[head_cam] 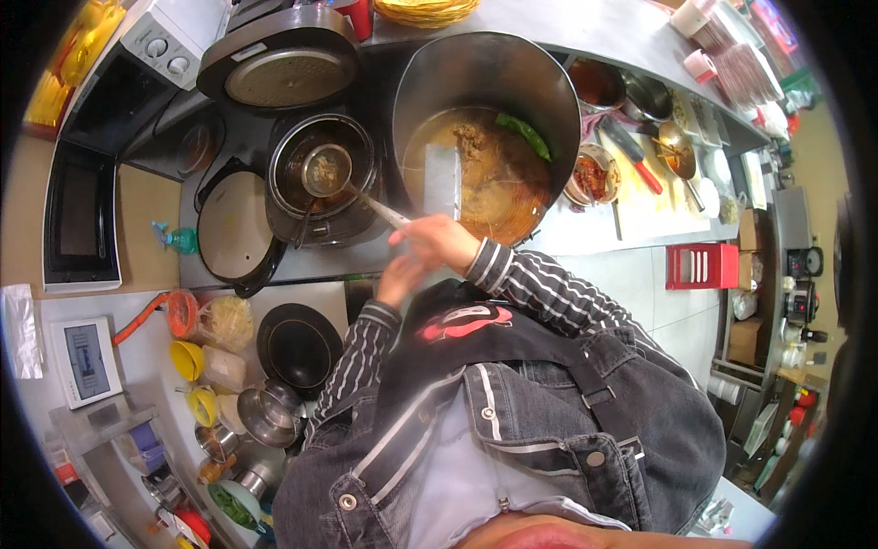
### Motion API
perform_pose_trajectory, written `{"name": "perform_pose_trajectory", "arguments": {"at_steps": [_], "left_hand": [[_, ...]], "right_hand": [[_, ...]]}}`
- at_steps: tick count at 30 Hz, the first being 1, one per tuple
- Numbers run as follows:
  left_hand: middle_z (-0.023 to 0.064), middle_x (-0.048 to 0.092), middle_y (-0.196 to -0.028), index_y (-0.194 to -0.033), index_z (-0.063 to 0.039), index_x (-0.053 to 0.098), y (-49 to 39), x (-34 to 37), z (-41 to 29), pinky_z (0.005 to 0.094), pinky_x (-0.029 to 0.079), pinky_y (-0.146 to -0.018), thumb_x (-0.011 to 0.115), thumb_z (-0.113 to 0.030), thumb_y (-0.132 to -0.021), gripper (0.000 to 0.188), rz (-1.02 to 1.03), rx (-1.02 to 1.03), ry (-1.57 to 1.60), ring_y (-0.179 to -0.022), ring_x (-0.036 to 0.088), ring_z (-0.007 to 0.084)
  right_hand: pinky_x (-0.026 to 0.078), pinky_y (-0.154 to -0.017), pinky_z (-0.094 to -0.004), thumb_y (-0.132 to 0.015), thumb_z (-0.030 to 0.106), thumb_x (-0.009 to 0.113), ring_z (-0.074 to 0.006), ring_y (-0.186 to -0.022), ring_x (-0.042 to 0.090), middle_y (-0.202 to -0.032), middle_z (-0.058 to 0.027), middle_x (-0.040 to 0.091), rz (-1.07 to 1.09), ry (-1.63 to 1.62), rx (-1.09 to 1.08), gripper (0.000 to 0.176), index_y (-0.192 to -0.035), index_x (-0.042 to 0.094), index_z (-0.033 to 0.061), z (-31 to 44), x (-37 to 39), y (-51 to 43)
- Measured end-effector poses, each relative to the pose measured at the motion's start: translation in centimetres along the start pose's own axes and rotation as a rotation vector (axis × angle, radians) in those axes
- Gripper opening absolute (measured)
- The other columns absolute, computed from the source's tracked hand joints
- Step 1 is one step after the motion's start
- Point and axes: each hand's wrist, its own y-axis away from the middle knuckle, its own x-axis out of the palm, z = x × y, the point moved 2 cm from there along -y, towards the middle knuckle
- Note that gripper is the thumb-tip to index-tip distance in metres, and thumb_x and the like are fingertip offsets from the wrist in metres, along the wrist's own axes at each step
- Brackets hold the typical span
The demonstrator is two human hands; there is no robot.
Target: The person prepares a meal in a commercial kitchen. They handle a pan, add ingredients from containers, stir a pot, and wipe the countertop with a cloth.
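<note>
My right hand [439, 240] is closed on the handle of a metal ladle [327, 171]. The ladle's bowl, with some minced food in it, is over a round cooker pot [274, 165] of dark reddish liquid. A second utensil handle leans on that pot's rim. My left hand [402, 278], blurred, is just below the right one; its fingers are not clear. To the right is a large deep pot [483, 68] of broth, holding a green chili pepper [524, 136], a lump of minced food and a flat pale rectangular piece that I cannot identify.
An open-lidded electric griddle [278, 62] stands behind the cooker, a round flat pan [236, 223] to its left. At right, a red-handled knife [631, 156] lies on a cutting board [658, 199], near a bowl of red sauce [593, 175]. A black frying pan [300, 346] and steel bowls are lower left.
</note>
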Motion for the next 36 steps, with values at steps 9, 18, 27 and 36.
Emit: {"name": "perform_pose_trajectory", "arguments": {"at_steps": [9, 18, 27, 36], "left_hand": [[0.007, 0.063, -0.093, -0.107, -0.006, 0.058, -0.1, 4.2, -5.6, 0.0329, 0.051, -0.075, 0.062, -0.023, -0.087, 0.026, -0.026, -0.081, -0.163, -0.087, 0.063, 0.0188], [0.0066, 0.064, -0.07, -0.086, -0.008, 0.067, -5.7, 3.2, 0.2, 0.0324, 0.051, -0.056, 0.071, -0.023, -0.076, 0.019, -0.208, 0.635, -0.114, -0.063, 0.064, 0.0208], [-0.0017, 0.05, -0.06, -0.095, -0.009, 0.057, 1.6, 4.0, -5.2, 0.0216, 0.03, -0.037, 0.055, -0.028, -0.096, 0.019, -0.113, 0.102, -0.089, -0.043, 0.041, 0.0066], [0.0019, 0.049, -0.058, -0.104, -0.002, 0.055, 7.0, 4.6, -6.9, 0.0222, 0.028, -0.038, 0.051, -0.026, -0.098, 0.026, 0.007, -0.144, -0.101, -0.044, 0.041, 0.0081]], "right_hand": [[0.024, -0.039, -0.0247, -0.098, 0.018, 0.043, -0.0086, -0.041, 0.031, -0.052, 0.0039, 0.037, -0.021, -0.071, 0.052, 0.029, -0.103, 0.065, -0.0013, 0.7, 0.7, 0.2], [0.018, -0.037, -0.0247, -0.098, 0.018, 0.043, -0.0062, -0.04, 0.024, -0.051, 0.0064, 0.031, -0.014, -0.001, 0.035, 0.027, -0.106, 0.06, -0.0012, 0.0, 0.6, -1.0], [0.024, -0.041, -0.0242, -0.1, 0.025, 0.044, -0.0044, -0.044, 0.029, -0.054, 0.0077, 0.035, 0.003, 0.129, -0.27, 0.034, -0.112, 0.066, 0.0016, 4.9, -3.8, 8.3], [0.043, -0.048, -0.0375, -0.098, 0.026, 0.046, -0.0221, -0.05, 0.056, -0.059, -0.0083, 0.057, -0.689, 1.157, -0.411, 0.032, -0.107, 0.064, 0.0012, 3.1, -16.7, 9.4]]}}
